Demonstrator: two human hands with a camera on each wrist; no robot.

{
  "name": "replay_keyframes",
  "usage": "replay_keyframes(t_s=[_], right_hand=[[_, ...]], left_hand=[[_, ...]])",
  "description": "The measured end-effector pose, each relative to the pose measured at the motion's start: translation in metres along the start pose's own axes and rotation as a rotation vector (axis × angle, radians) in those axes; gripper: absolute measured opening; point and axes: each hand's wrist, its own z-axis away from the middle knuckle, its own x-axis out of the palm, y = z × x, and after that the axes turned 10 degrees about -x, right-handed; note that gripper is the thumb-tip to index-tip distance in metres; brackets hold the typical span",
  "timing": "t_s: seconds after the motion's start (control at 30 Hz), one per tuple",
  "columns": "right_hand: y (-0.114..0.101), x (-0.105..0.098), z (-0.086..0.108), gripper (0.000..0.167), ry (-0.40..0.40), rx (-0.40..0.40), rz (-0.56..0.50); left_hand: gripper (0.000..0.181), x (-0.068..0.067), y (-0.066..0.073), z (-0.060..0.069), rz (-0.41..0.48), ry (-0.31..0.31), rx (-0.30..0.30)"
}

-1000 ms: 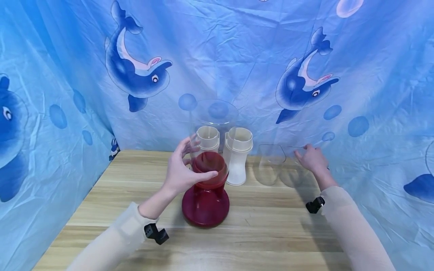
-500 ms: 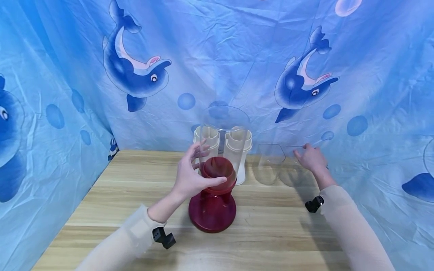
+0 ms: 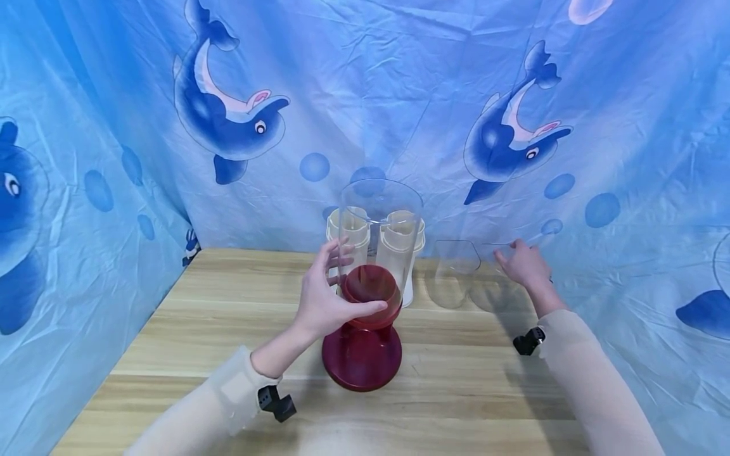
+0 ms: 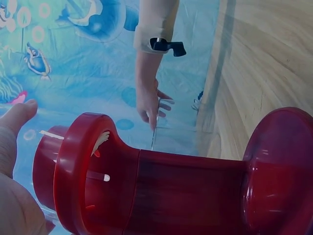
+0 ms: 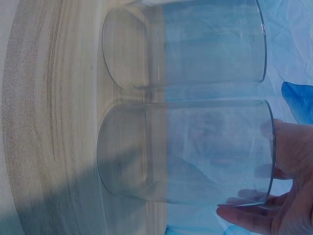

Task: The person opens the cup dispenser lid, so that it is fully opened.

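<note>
A glossy red stand (image 3: 362, 362) with a wide round foot is upright on the table, a tall clear cylinder (image 3: 381, 201) fitted over its ring-shaped top. My left hand (image 3: 323, 301) grips the lower part of that cylinder, thumb in front and fingers round the left side. In the left wrist view the red stand (image 4: 190, 188) fills the bottom, with the thumb (image 4: 22, 115) at the left edge. Far right, my right hand (image 3: 526, 266) holds the upper rim of another clear cylinder (image 5: 210, 152), its fingers curled round the edge. Part of its grip blurs through the plastic.
Beside the held right cylinder stands a matching clear cylinder (image 3: 450, 288). Two cream-white stands with hollow tops, a left one (image 3: 349, 229) and a right one (image 3: 407, 291), are behind the red one. A blue dolphin-print curtain (image 3: 399, 95) encloses the wooden table (image 3: 228, 297).
My left hand has shifted right and slightly nearer, bringing the red stand and its clear cylinder along, so they now overlap both white stands. The right hand has stayed on its cylinder.
</note>
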Motion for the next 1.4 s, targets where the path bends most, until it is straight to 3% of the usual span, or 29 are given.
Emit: replay_keyframes(t_s=[0.43, 0.6, 0.7, 0.8, 0.97, 1.07, 1.2, 1.4], right_hand=[[-0.004, -0.003, 0.0, 0.084, -0.001, -0.014, -0.022], [-0.016, -0.016, 0.0, 0.089, 0.118, -0.082, -0.04], [-0.042, -0.032, 0.009, 0.085, 0.212, -0.159, -0.088], [-0.081, -0.048, 0.029, 0.074, 0.263, -0.281, -0.234], [-0.144, -0.067, 0.07, 0.05, 0.256, -0.519, -0.616], [-0.173, -0.073, 0.092, 0.045, 0.236, -0.668, -0.766], [-0.198, -0.072, 0.114, 0.054, 0.211, -0.784, -0.83], [-0.22, -0.056, 0.134, 0.08, 0.15, -0.768, -0.791]], left_hand=[[0.115, 0.0, 0.0, 0.001, -0.034, -0.02, 0.029], [0.116, -0.001, -0.003, -0.001, -0.046, -0.04, 0.039], [0.118, -0.005, -0.004, -0.002, -0.067, -0.072, 0.042], [0.119, -0.012, -0.007, -0.005, -0.085, -0.126, 0.074], [0.123, -0.028, -0.014, -0.016, -0.029, -0.247, 0.197], [0.128, -0.036, -0.02, -0.023, 0.03, -0.324, 0.241], [0.131, -0.041, -0.028, -0.03, 0.089, -0.422, 0.258], [0.126, -0.041, -0.035, -0.032, 0.139, -0.508, 0.243]])
